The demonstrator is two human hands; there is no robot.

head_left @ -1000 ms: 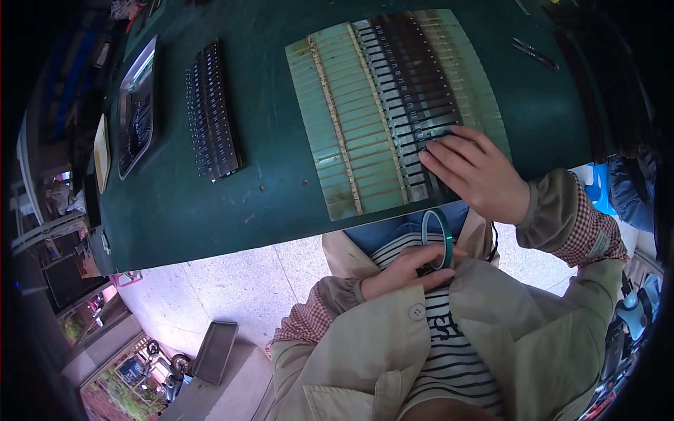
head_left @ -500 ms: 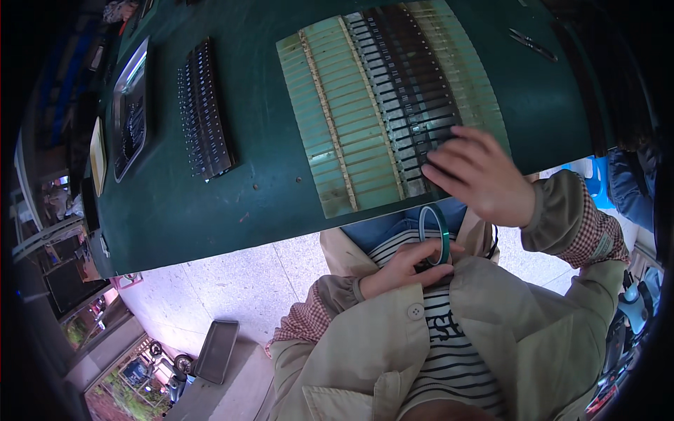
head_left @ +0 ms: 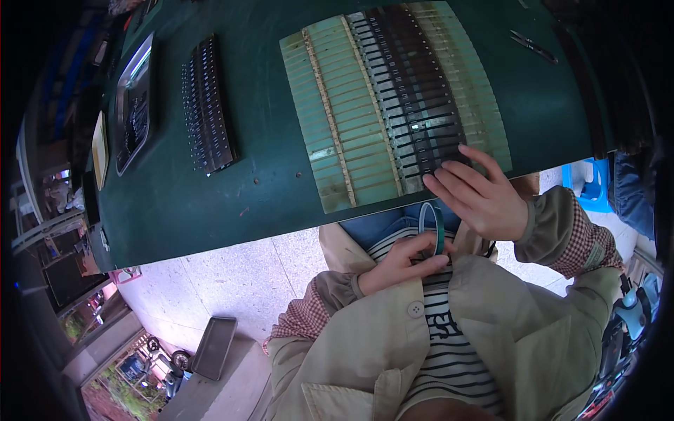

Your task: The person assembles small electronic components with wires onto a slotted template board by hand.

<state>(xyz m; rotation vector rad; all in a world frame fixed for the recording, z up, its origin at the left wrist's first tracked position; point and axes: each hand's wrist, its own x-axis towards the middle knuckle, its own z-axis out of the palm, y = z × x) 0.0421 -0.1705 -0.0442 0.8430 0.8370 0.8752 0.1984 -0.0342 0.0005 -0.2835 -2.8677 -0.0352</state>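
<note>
My left hand (head_left: 406, 265) is closed round a thin roll of green tape (head_left: 440, 235) below the table's front edge, in front of my striped shirt. My right hand (head_left: 486, 203) has its fingers stretched out and apart, fingertips on the near end of dark strips (head_left: 428, 91). These strips lie side by side, carrying rows of small pale parts, on a light green grooved board (head_left: 351, 112). Narrow crosswise bands run over the strips; one spot on them shines brightly. Whether a piece of tape is under my right fingertips, I cannot tell.
Left of the board lie another dark strip with small pins (head_left: 206, 105) and a metal tray (head_left: 121, 156) holding dark pieces. Tweezers (head_left: 533, 47) rest at the far right of the green table (head_left: 260, 217). A blue stool (head_left: 588, 186) stands beyond my right arm.
My right hand has drawn slightly toward me and its fingers now lie at the strips' near end. My left hand with the tape roll has barely shifted; the whole view has turned a little.
</note>
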